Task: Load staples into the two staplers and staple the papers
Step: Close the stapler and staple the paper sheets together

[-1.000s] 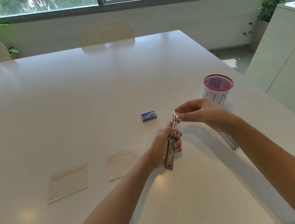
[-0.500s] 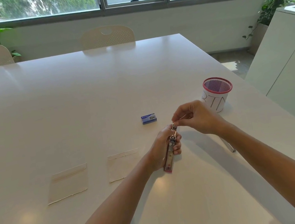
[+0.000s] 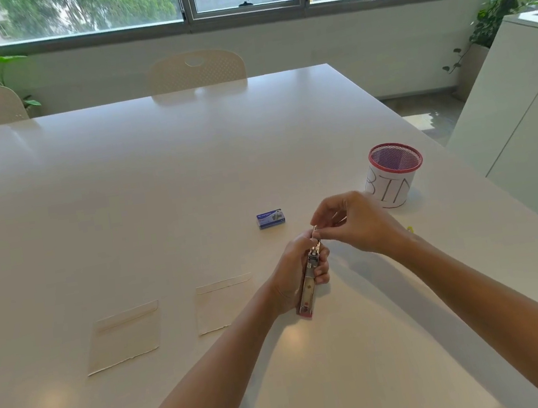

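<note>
- Broad white table (image 3: 154, 185) under the windows, two chairs behind it, a plant at each end, a cabinet to the right.
- Two paper stacks (image 3: 125, 336) near the staple box (image 3: 271, 219); the mesh bin (image 3: 393, 174) sits far right.
- Left hand (image 3: 296, 271) clenched round the pink stapler (image 3: 309, 289), which stands tilted, its near end low by the tabletop.
- Right hand (image 3: 354, 221) pinches at its top; a second ago those fingers were higher, and the metal rail stuck out farther.

Desk (image 3: 154, 185) was glossy white, smooth, reflecting window light. Stapler (image 3: 310, 284) showed bright metal with a pink plastic end. Two papers (image 3: 125, 336) (image 3: 223, 303) looked matt cream, lower edges rough. Staple box (image 3: 271, 219) was blue printed card. Bin (image 3: 394, 174) was pink wire mesh, wrapped in white paper.
</note>
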`<state>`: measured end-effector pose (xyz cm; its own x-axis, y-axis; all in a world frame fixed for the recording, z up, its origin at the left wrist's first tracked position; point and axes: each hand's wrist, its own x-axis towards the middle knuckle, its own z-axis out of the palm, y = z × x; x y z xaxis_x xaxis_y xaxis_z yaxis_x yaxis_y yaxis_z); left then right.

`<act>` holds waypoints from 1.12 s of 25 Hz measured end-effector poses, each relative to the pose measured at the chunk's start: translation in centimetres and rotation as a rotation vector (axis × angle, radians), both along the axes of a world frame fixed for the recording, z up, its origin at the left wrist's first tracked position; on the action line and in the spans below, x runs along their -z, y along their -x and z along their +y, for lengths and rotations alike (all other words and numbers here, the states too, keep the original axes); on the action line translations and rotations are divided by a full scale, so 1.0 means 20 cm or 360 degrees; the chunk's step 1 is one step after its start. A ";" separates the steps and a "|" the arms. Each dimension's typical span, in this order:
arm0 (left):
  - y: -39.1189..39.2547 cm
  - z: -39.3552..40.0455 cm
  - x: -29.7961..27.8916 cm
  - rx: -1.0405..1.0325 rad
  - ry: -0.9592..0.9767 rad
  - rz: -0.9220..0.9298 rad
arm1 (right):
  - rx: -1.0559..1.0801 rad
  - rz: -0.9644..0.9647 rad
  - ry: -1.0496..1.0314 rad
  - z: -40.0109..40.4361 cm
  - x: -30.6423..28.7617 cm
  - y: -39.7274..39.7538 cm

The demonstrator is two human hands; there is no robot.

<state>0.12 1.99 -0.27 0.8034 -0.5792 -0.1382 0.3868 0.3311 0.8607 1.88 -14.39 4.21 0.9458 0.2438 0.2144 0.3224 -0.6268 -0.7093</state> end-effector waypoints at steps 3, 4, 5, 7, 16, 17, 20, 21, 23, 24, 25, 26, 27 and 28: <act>0.00 0.00 0.00 -0.0019 0.0005 0.0026 | -0.0013 -0.0078 0.0021 0.00 0.01 0.01; -0.01 0.00 0.00 -0.0022 0.0011 0.0048 | -0.0018 -0.0119 0.0029 0.00 0.01 0.01; -0.01 0.00 0.00 -0.0020 0.0017 0.0066 | -0.0044 -0.0165 0.0053 -0.01 0.01 0.01; -0.01 0.01 0.01 -0.0004 0.0022 0.0065 | -0.0180 -0.0249 0.0171 -0.04 0.01 0.02; -0.01 0.02 0.02 0.0021 0.0032 0.0058 | -0.0378 -0.0516 0.0531 -0.08 0.03 0.03; -0.01 0.02 0.02 0.0024 0.0039 0.0069 | -0.0368 -0.0542 0.0561 -0.08 0.02 0.02; -0.01 0.01 0.03 0.0033 0.0050 0.0083 | -0.0323 -0.0558 0.0590 -0.11 0.01 0.00; -0.02 0.01 0.03 0.0033 0.0052 0.0086 | -0.0316 -0.0555 0.0586 -0.11 0.01 -0.01; -0.02 0.01 0.03 0.0027 0.0042 0.0080 | -0.0299 -0.0560 0.0576 -0.11 0.03 -0.01; -0.03 0.01 0.03 0.0023 0.0027 0.0064 | -0.0286 -0.0555 0.0552 -0.11 0.04 -0.01; -0.03 0.01 0.03 0.0024 0.0008 0.0040 | -0.0273 -0.0542 0.0515 -0.11 0.05 -0.01; -0.03 0.01 0.03 0.0027 -0.0008 0.0019 | -0.0264 -0.0531 0.0476 -0.11 0.06 -0.01; -0.03 0.01 0.03 0.0030 -0.0016 0.0007 | -0.0262 -0.0529 0.0442 -0.11 0.06 -0.01; -0.03 0.01 0.03 0.0034 -0.0014 0.0007 | -0.0267 -0.0535 0.0416 -0.11 0.07 -0.01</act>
